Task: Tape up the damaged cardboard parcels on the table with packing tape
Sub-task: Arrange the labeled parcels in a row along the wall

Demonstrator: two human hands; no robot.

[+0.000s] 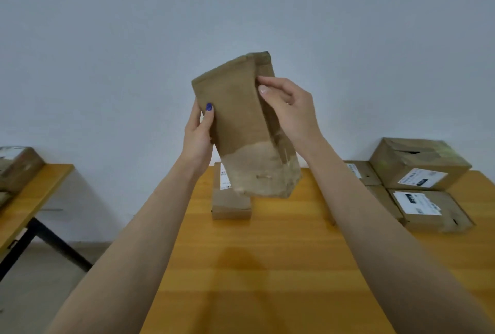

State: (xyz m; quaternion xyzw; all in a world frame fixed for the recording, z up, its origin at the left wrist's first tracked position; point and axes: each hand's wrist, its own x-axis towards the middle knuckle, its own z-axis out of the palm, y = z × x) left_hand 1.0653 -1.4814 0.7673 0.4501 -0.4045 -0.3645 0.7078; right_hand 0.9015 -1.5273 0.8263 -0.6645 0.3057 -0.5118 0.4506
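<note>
I hold a long brown cardboard parcel point(241, 124) upright in the air above the wooden table point(267, 266). Its lower part is covered with shiny clear tape. My left hand point(198, 132) grips its left edge, thumb on the front face. My right hand point(286, 108) holds the right side, with fingertips on the edge near the top. No tape roll is in view.
A small flat parcel point(230, 205) with a white label lies on the table behind the held one. Several labelled parcels point(420, 191) are stacked at the right, the top one point(417, 162) torn. Another table point(32, 199) with a box point(18, 165) stands at the left.
</note>
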